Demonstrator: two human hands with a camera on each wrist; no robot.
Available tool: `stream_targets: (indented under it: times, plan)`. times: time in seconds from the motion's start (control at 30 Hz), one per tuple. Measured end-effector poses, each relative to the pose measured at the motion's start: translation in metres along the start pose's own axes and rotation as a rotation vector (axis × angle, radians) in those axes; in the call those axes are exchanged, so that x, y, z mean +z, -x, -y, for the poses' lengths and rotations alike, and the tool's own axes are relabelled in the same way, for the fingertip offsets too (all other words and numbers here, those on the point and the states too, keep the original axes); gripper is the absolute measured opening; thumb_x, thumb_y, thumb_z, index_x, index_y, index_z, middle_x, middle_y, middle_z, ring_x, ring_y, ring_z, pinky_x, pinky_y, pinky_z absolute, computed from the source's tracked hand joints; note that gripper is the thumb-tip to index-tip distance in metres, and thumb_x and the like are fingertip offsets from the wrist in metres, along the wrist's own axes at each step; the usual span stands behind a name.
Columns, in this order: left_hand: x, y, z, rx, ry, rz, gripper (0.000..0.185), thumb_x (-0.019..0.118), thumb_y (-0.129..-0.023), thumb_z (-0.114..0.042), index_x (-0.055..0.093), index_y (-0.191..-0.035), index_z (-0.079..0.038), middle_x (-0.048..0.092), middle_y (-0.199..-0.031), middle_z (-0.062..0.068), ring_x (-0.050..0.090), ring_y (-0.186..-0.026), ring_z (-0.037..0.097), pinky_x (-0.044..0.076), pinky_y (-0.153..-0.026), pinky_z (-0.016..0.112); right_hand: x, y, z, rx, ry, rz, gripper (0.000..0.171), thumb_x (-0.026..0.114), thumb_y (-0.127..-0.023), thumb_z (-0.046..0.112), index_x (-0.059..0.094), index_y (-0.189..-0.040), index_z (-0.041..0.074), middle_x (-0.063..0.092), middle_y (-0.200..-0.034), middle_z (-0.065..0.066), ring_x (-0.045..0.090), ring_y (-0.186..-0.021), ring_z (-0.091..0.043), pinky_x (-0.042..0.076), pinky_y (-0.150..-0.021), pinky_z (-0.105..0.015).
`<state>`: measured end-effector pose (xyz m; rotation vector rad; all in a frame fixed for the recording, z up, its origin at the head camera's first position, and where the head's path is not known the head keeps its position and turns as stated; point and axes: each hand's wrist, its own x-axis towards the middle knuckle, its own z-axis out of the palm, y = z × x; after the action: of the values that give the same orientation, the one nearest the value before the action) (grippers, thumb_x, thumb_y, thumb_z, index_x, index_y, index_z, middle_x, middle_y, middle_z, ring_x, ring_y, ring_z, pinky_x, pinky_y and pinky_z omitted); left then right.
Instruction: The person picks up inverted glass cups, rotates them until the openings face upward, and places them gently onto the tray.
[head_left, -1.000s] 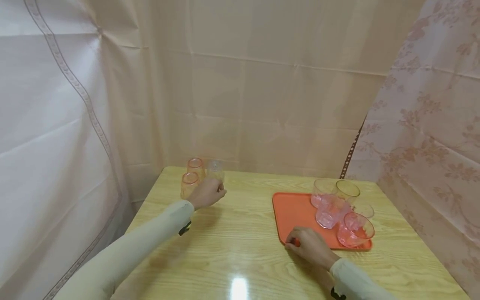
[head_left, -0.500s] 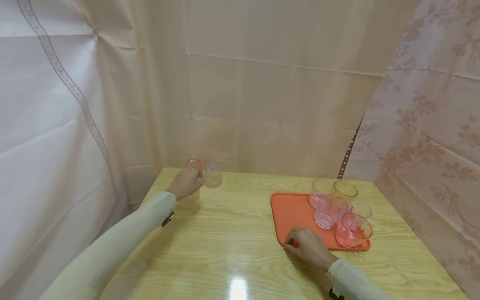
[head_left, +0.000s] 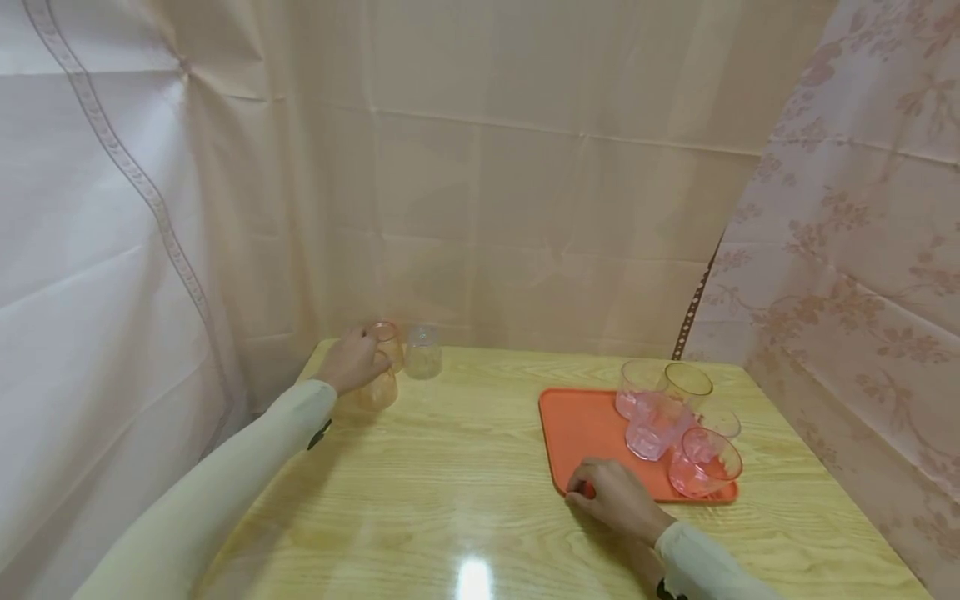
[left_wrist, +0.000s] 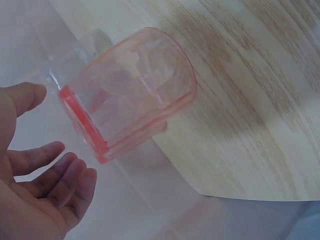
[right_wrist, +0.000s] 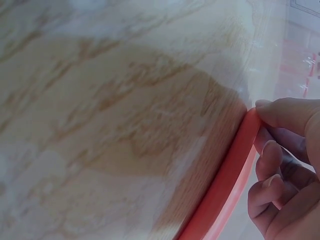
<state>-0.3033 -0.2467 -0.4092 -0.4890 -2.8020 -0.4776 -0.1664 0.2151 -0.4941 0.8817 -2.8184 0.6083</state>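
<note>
Two orange-tinted clear cups (head_left: 381, 367) at the far left corner of the desk (head_left: 465, 467), one behind the other, upright, standing close together and partly covered by the left hand (head_left: 348, 360); up close, one orange cup (left_wrist: 131, 95) with a thick orange-red base and faceted sides, just beyond the open, slightly curved fingers (left_wrist: 65, 175), apparently not yet touched. Just beside them, a smaller colourless cup (head_left: 423, 352), upright. On the right half, a flat orange tray (head_left: 583, 425) with a raised rim, lying square on the desk, its near left corner pinched by the right hand (head_left: 611, 496), thumb on the rim (right_wrist: 235, 165).
</note>
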Motion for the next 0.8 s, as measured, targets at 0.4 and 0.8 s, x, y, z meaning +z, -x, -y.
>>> stream_targets:
  times: [0.4,0.8]
  plan:
    - [0.005,-0.002,0.012,-0.056,0.033,0.119,0.023,0.068,-0.091,-0.026,0.074,-0.088,-0.004,0.062,-0.114,0.024,0.057,-0.095,0.039,0.052,-0.076,0.052,-0.001,0.0,-0.001,-0.02,0.021,-0.011,0.011,0.086,-0.085,0.021,0.075,-0.083,0.021,0.061,-0.083,0.017,0.055,-0.074,0.002,0.048,-0.062,-0.024]
    - [0.006,-0.005,0.012,-0.083,-0.021,0.164,0.037,0.069,-0.089,-0.032,0.056,-0.059,-0.014,0.059,-0.084,0.011,0.053,-0.079,0.029,0.049,-0.059,0.042,0.001,0.001,-0.001,-0.015,0.017,-0.014,0.013,0.086,-0.084,0.018,0.074,-0.083,0.023,0.06,-0.083,0.017,0.055,-0.073,0.003,0.048,-0.062,-0.024]
